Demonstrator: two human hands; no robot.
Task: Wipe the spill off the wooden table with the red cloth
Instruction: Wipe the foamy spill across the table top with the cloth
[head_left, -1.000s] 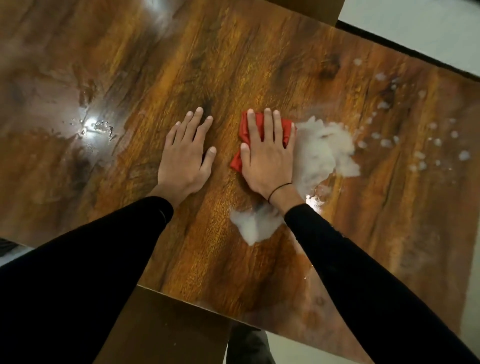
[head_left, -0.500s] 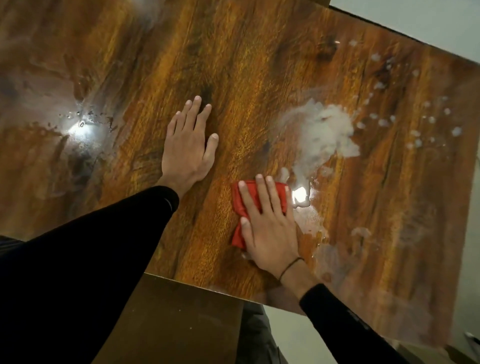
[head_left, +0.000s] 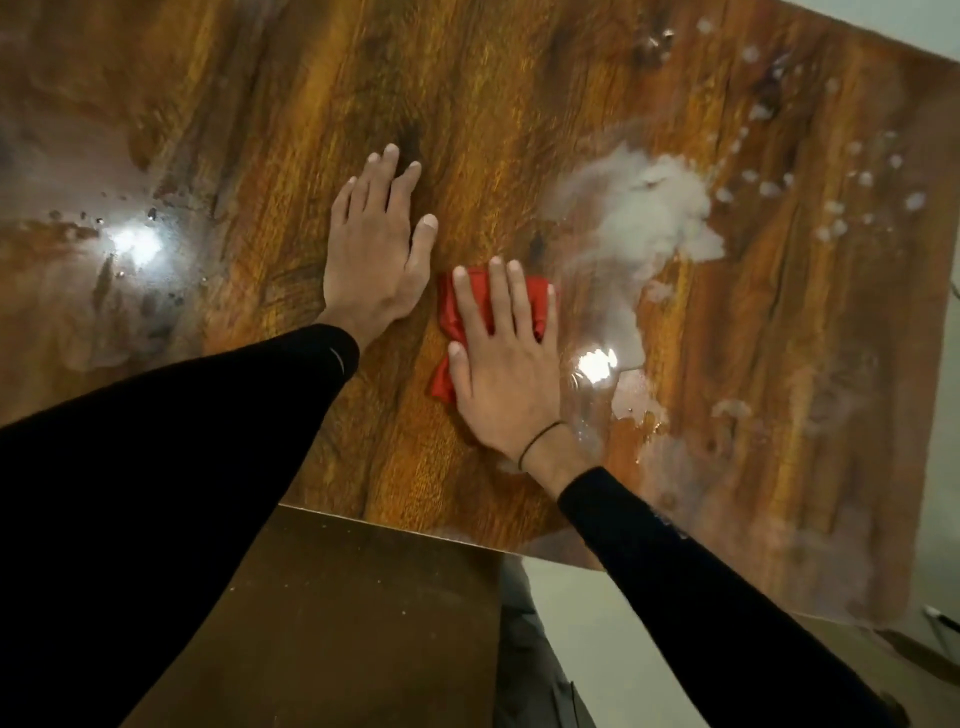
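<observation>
My right hand (head_left: 506, 364) lies flat, palm down, on the crumpled red cloth (head_left: 532, 304) and presses it onto the glossy wooden table (head_left: 291, 130). Most of the cloth is hidden under the hand; its red edges show at the fingers and by the thumb. A white foamy spill (head_left: 639, 208) spreads just right of and beyond the cloth, with a thin wet smear (head_left: 631, 395) trailing toward the near edge. My left hand (head_left: 374, 249) rests flat on dry wood left of the cloth, fingers apart, holding nothing.
Small white droplets (head_left: 831, 208) dot the far right of the table. A wet glare patch (head_left: 135, 241) with tiny drops lies at the left. A brown chair seat (head_left: 337, 623) sits below the near table edge. Pale floor (head_left: 571, 613) shows beside it.
My right hand dragged the cloth from the spill toward the near edge, then slid it back up a little. The white patch near the wrist is wiped to a thin smear. My left hand stayed put.
</observation>
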